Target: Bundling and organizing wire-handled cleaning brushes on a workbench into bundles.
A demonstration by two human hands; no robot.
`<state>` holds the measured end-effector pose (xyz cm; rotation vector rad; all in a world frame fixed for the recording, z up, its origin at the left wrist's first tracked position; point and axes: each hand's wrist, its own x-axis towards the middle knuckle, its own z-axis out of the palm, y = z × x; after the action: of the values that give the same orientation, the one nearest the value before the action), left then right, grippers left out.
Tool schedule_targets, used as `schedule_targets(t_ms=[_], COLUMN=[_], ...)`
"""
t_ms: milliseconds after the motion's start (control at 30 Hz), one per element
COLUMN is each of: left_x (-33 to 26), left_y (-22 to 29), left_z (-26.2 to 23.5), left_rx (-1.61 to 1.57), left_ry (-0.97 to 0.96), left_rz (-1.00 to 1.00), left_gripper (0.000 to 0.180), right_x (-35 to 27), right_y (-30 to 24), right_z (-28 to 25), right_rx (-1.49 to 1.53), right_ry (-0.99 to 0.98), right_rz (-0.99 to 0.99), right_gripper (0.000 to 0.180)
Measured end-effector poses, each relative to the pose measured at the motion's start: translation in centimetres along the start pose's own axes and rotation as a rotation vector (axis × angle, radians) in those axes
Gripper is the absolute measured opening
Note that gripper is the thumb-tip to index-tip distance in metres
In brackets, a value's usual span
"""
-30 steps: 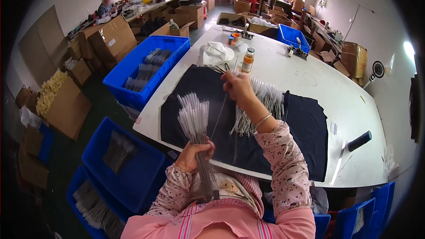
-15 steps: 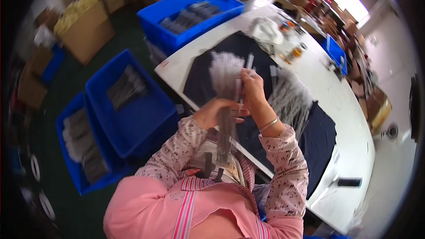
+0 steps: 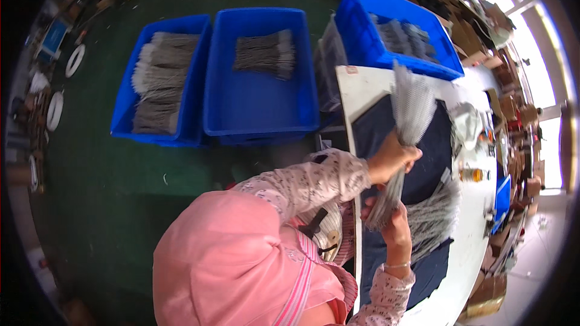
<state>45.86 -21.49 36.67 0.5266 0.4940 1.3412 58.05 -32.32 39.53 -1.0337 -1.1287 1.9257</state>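
A bundle of thin grey strands [image 3: 414,105] with a pale, fanned-out end stands upright above the table. My left hand [image 3: 391,160] is closed around its middle, just below the pale part. Lower down, my right hand [image 3: 394,226] grips the bundle's narrow grey end, and part of its fingers is hidden behind the strands. A loose heap of similar strands [image 3: 432,217] lies to the right of my hands on a dark blue cloth [image 3: 371,127]. This cloth covers part of the white table [image 3: 356,84].
Left of the table, two blue bins, one at far left [image 3: 115,115] and one in the middle [image 3: 260,111], hold grey bundles. Another blue bin [image 3: 417,69] with bundles stands behind the table's far end. A white cloth bag [image 3: 466,127] and an orange-labelled jar [image 3: 472,175] sit on the table's right.
My view has turned left, bringing the blue bins toward the middle. The bundle stays in my hands; my left hand has gone up to its middle, my right hand down to its lower end.
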Motion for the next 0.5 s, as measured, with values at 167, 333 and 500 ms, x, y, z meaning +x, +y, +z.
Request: schedule_targets(t_ms=[167, 333, 500], left_x=[-0.5, -1.4, -3.6], left_y=[-2.8, -3.0, -1.8], left_z=[2.3, 2.2, 3.5], left_rx=[0.250, 0.113, -0.212], left_ry=[0.254, 0.251, -0.215], left_rz=[0.178, 0.043, -0.174], left_gripper=[0.049, 0.040, 0.039], right_x=[-2.1, -3.3, -3.8], right_y=[0.0, -1.4, 0.1], right_z=[-1.6, 0.2, -1.4], right_rx=[-0.213, 0.067, 0.341], right_ry=[0.188, 0.181, 0.125], right_rz=[0.250, 0.105, 0.224], right_gripper=[0.070, 0.074, 0.079])
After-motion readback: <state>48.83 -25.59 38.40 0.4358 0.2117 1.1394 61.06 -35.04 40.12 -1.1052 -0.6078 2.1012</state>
